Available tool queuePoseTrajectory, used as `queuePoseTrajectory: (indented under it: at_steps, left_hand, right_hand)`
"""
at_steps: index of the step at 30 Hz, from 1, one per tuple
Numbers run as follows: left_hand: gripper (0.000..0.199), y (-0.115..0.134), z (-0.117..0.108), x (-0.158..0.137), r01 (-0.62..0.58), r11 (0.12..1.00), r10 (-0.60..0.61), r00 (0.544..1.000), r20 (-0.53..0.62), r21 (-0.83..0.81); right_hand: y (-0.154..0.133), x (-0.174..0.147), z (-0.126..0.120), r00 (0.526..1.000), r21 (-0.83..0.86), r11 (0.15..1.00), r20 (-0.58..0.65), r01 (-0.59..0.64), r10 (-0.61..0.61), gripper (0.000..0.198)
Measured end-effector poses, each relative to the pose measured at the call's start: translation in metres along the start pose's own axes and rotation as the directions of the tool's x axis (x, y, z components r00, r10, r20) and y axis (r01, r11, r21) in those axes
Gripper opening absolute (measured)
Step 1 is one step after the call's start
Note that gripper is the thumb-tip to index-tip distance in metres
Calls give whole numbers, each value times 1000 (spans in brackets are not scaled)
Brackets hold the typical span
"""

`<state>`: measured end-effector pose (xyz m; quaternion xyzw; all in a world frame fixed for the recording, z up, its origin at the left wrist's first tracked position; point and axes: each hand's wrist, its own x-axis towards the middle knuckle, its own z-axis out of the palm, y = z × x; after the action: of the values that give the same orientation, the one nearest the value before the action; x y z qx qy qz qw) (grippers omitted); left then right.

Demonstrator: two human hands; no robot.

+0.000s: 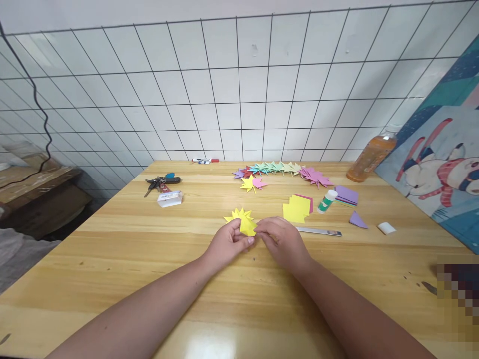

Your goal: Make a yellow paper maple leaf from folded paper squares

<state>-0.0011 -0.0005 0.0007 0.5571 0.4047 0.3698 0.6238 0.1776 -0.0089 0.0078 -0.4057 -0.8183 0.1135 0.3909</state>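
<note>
Folded yellow paper between two hands

At the left of the bench (123,244), a small white box (170,199) lies near some keys (154,185); its contents are hidden. The left hand's (225,244) fingers pinch folded yellow paper (247,226), held just above the bench, near its middle. The right hand's (286,244) fingers bunch at the paper's right edge; whether they grip it, I cannot tell. Farther right, a green-and-white glue stick (327,202) lies near yellow sheets (295,209), then a tilted-looking bottle (372,157) holds orange-brown liquid.

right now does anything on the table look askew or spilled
Only mildly: the yellow sheets beyond the right hand lie unevenly stacked, their edges not lined up. No spill shows.
</note>
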Motion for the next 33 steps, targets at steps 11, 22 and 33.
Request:
queuePoseTrajectory:
  at_steps: [11, 22, 33]
  left_hand:
    - [41, -2, 1, -1, -14, 999, 12, 999, 34, 39]
    - [41, -2, 3, -1, 12, 1000, -12, 999, 30, 18]
    - [35, -2, 0, -1, 26, 1000, -27, 995, 99, 13]
  right_hand:
    - [-1, -1, 9, 911, 355, 845, 48, -400, 411, 30]
    - [0, -2, 13, 915, 328, 864, 0, -381, 403, 17]
    - [1, -1, 11, 937, 313, 887, 41, -341, 346, 13]
